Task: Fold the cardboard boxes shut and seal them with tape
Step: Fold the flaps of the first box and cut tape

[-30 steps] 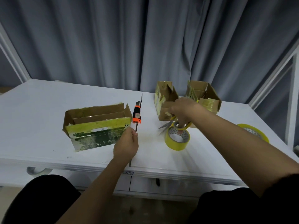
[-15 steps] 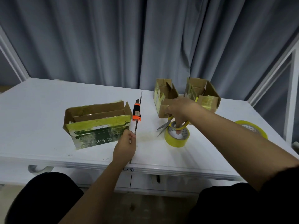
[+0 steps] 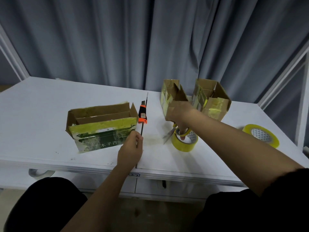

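Item 1. White flat surface [image 3: 41, 114], near edge towards the person, carrying all that follows.

Item 2. Left hand [image 3: 130, 150], nearest. Grip: fingers curled, tips at the near right corner of the box of item 3; whether they pinch the flap or merely touch it cannot be told. Compared with a second ago, it sits at the same corner, barely shifted.

Item 3. Long brown cardboard box with yellow tape and green print [image 3: 100, 129], left of centre, top flaps unfolded. Long axis runs left to right; it lies just left of the left hand, the nearer hand by far.

Item 4. Yellow tape roll [image 3: 184, 144], flat, right of centre, well apart from the box.

Item 5. Right hand [image 3: 181, 114], over that roll. Grip: fingers through the yellow-handled scissors [image 3: 173, 131], blades pointing down-left beside the roll. A second ago it sat in much the same place over the roll.

Item 6. Orange and black utility knife [image 3: 142, 114], just right of the long box.

Item 7. Second yellow tape roll [image 3: 260, 136], far right.

Item 8. Two small brown cardboard boxes [image 3: 172, 96], [image 3: 212, 99], farthest, flaps unfolded, unsealed.
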### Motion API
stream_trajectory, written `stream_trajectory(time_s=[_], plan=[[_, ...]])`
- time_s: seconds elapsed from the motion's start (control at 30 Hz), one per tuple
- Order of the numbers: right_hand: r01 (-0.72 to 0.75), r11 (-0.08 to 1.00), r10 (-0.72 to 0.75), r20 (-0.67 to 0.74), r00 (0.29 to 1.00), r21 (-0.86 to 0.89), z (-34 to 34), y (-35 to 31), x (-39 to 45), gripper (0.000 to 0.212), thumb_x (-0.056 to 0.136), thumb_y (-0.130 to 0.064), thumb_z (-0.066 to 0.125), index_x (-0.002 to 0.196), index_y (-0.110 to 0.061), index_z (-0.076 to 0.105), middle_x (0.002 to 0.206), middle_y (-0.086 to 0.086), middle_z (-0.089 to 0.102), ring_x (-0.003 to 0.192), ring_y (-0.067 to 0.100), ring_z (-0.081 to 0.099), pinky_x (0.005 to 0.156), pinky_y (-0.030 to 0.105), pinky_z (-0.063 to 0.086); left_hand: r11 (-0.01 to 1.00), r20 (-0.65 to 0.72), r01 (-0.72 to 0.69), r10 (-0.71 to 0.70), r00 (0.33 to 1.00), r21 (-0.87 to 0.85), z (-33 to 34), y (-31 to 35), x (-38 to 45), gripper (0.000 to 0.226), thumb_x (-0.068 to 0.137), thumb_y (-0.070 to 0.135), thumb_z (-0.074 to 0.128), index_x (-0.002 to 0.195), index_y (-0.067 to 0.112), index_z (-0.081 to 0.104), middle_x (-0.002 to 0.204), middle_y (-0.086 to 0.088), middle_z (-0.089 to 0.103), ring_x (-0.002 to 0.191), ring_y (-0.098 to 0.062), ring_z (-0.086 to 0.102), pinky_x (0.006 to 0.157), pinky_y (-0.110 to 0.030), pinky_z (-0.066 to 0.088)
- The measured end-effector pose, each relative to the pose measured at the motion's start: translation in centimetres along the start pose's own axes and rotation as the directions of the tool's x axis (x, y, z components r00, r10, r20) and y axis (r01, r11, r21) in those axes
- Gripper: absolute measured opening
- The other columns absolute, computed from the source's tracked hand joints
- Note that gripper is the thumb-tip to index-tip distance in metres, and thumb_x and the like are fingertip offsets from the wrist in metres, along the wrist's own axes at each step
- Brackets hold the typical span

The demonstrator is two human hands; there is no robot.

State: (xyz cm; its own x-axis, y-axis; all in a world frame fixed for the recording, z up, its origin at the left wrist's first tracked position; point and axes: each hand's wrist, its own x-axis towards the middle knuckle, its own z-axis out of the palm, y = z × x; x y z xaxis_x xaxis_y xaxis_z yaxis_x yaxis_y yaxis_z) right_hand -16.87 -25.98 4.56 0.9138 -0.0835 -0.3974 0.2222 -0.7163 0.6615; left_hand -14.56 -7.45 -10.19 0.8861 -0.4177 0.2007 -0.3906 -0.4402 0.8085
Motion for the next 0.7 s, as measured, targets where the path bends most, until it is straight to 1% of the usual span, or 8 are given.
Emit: stream_trajectory(time_s=[0.07, 0.13, 0.23, 0.33, 0.43, 0.53, 0.63, 0.7], plan=[[-0.031, 0.999, 0.031, 0.004, 1.0, 0.027, 0.2, 0.0, 0.4, 0.028, 0.088, -0.021, 0.064, 0.115, -0.013, 0.06, 0.114, 0.005, 0.059, 0.103, 0.021, 0.057, 0.07, 0.025, 0.047, 1.0, -0.003, -0.007, 0.007, 1.0, 0.019, 0.0, 0.0, 0.1, 0.009, 0.098, 0.022, 0.044, 0.092, 0.018, 0.049, 0.08, -0.003, 0.058, 0.069, -0.019, 0.059, 0.057, -0.027, 0.041], [-0.071, 0.995, 0.068, 0.037, 0.997, 0.068, 0.2, 0.0, 0.8, 0.023, 0.091, -0.01, 0.057, 0.112, -0.009, 0.063, 0.117, 0.006, 0.06, 0.099, 0.018, 0.057, 0.058, 0.022, 0.036, 0.999, -0.005, -0.016, 0.016, 1.0, 0.03, 0.0, 0.0, 0.2, 0.008, 0.098, 0.023, 0.044, 0.092, 0.019, 0.048, 0.08, -0.003, 0.057, 0.069, -0.019, 0.058, 0.055, -0.024, 0.039], [-0.018, 0.999, 0.017, -0.009, 1.0, -0.046, -0.1, -0.1, 0.4, 0.021, 0.088, -0.009, 0.06, 0.108, -0.01, 0.063, 0.11, 0.004, 0.063, 0.098, 0.018, 0.058, 0.05, 0.023, 0.027, 0.999, -0.003, -0.031, 0.031, 1.0, 0.031, 0.0, 0.1, 0.3, 0.008, 0.098, 0.023, 0.044, 0.092, 0.019, 0.048, 0.079, -0.003, 0.057, 0.069, -0.019, 0.057, 0.056, -0.026, 0.039], [0.019, 0.988, -0.027, -0.045, 0.999, -0.156, 0.2, -0.5, 0.1, 0.019, 0.084, -0.01, 0.067, 0.102, -0.011, 0.065, 0.1, 0.003, 0.065, 0.089, 0.018, 0.059, 0.048, 0.022, 0.026, 0.998, -0.002, -0.015, 0.015, 1.0, 0.054, 0.1, 0.3, 0.4, 0.008, 0.098, 0.024, 0.044, 0.091, 0.02, 0.047, 0.079, 0.0, 0.056, 0.069, -0.017, 0.056, 0.055, -0.025, 0.038], [0.033, 0.998, -0.037, -0.059, 0.998, -0.057, 0.5, -0.6, -0.2, 0.018, 0.087, -0.01, 0.061, 0.104, -0.01, 0.064, 0.111, 0.008, 0.064, 0.093, 0.018, 0.06, 0.049, 0.023, 0.023, 0.996, -0.001, 0.014, -0.014, 1.0, 0.094, 0.3, 0.6, 0.5, 0.009, 0.099, 0.022, 0.043, 0.09, 0.02, 0.046, 0.078, 0.004, 0.054, 0.07, -0.017, 0.055, 0.057, -0.028, 0.039], [0.055, 0.996, -0.062, -0.095, 0.994, -0.071, 1.1, -1.0, -0.9, 0.018, 0.085, -0.013, 0.063, 0.103, -0.012, 0.062, 0.089, 0.002, 0.056, 0.082, 0.02, 0.055, 0.061, 0.024, 0.036, 0.992, -0.028, 0.041, -0.038, 0.999, 0.121, 0.4, 1.0, 0.6, 0.01, 0.099, 0.022, 0.041, 0.09, 0.019, 0.045, 0.078, 0.004, 0.053, 0.07, -0.018, 0.054, 0.059, -0.029, 0.04], [0.003, 0.999, -0.009, -0.128, 0.992, -0.048, 2.0, -1.7, -1.3, 0.013, 0.086, -0.009, 0.059, 0.096, -0.016, 0.059, 0.073, -0.001, 0.039, 0.08, 0.021, 0.055, 0.058, 0.024, 0.03, 0.989, -0.064, 0.072, -0.064, 0.996, 0.128, 0.5, 1.5, 0.5, 0.01, 0.1, 0.022, 0.041, 0.091, 0.019, 0.045, 0.075, 0.003, 0.052, 0.069, -0.02, 0.054, 0.063, -0.032, 0.043], [-0.024, 1.0, 0.023, -0.14, 0.99, -0.001, 2.7, -2.1, -1.6, 0.013, 0.085, -0.008, 0.057, 0.092, -0.019, 0.056, 0.071, -0.002, 0.039, 0.079, 0.022, 0.054, 0.064, 0.027, 0.031, 0.987, -0.08, 0.094, -0.084, 0.993, 0.132, 0.5, 1.8, 0.4, 0.009, 0.099, 0.021, 0.04, 0.093, 0.018, 0.046, 0.077, 0.002, 0.054, 0.071, -0.021, 0.055, 0.064, -0.031, 0.043]])
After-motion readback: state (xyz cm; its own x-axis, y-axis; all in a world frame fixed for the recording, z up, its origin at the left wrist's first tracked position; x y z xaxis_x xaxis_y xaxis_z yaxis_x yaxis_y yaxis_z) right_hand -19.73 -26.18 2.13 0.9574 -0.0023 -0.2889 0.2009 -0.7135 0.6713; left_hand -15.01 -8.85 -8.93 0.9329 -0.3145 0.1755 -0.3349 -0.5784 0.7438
